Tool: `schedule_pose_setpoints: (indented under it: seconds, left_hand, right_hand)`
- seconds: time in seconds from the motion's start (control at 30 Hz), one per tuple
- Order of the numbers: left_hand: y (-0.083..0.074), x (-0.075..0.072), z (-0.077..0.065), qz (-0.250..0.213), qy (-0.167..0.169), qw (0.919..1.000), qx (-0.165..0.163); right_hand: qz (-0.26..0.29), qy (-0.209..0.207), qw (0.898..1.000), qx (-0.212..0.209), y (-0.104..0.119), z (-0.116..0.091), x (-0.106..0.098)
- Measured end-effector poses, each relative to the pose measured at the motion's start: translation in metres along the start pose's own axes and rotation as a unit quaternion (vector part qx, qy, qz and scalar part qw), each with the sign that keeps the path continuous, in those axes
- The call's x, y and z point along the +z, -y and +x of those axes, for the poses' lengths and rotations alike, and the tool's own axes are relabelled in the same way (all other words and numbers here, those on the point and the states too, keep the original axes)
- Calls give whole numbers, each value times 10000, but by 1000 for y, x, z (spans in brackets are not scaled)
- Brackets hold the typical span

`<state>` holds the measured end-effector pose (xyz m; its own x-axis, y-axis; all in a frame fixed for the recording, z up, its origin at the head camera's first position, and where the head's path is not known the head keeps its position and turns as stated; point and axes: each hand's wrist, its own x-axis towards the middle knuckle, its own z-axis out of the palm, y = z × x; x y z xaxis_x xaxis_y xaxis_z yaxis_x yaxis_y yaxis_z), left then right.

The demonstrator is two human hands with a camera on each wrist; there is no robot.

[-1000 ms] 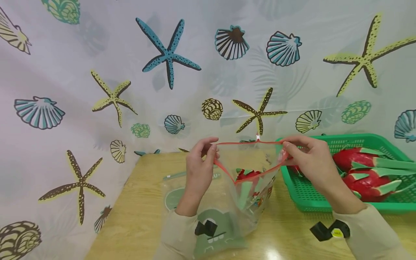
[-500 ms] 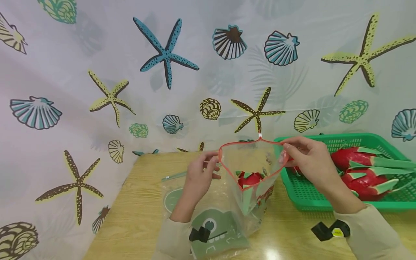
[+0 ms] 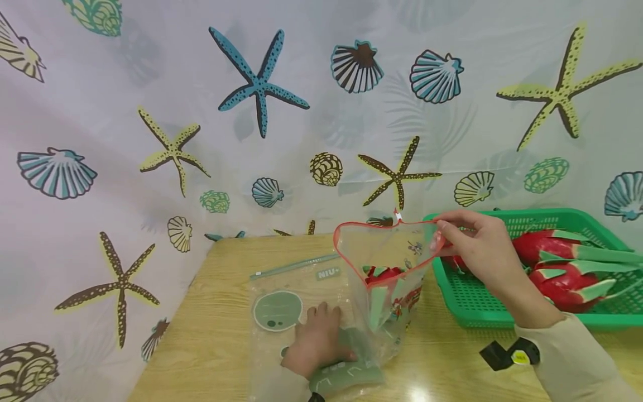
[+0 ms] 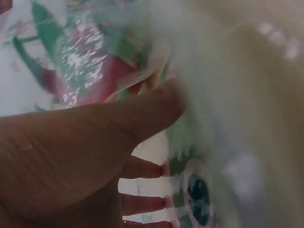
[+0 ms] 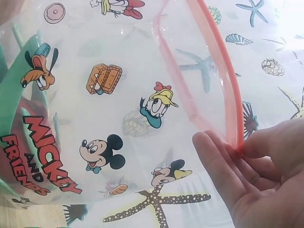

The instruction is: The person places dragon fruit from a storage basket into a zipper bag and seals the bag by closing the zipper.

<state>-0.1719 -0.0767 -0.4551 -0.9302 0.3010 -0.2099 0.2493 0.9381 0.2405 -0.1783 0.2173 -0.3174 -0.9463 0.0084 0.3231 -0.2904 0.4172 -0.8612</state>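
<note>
My right hand (image 3: 479,245) pinches the red-edged rim of a clear zip bag (image 3: 409,301) between thumb and fingers. Its mouth gapes wide, and Mickey and Friends characters are printed on the side, as the right wrist view shows. Inside sits a red dragon fruit (image 3: 383,273) with green scales, also visible through the plastic in the left wrist view. Just left of that bag, my left hand (image 3: 318,338) lies over a flat zip bag (image 3: 278,310) with green monster print, fingers spread. In the left wrist view, the fingertips (image 4: 156,203) reach to the green print.
A green plastic basket (image 3: 482,322) stands at the right, behind my right forearm, holding several dragon fruits (image 3: 572,285). The wooden table (image 3: 211,335) ends at the left and back against a white curtain (image 3: 301,111) with starfish and shells.
My left hand has let go of the red rim and moved down onto the flat green-print bag. The right hand keeps its pinch on the rim.
</note>
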Motion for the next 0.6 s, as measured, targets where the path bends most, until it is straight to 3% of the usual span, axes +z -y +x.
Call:
schedule_pose_setpoints:
  seconds: [0.17,0.4,0.6]
  left_hand:
    - [10,-1,4,176,39,9998,49]
    - [31,-16,14,-272,337,9989,-189]
    - [37,-21,21,-258,460,9985,134]
  right_hand:
    - [-11,24,10000,57,0,0,-1]
    - [-20,-29,10000,38,-3,-1,-3]
    - [178,57,9998,-90,-2,-1,-2]
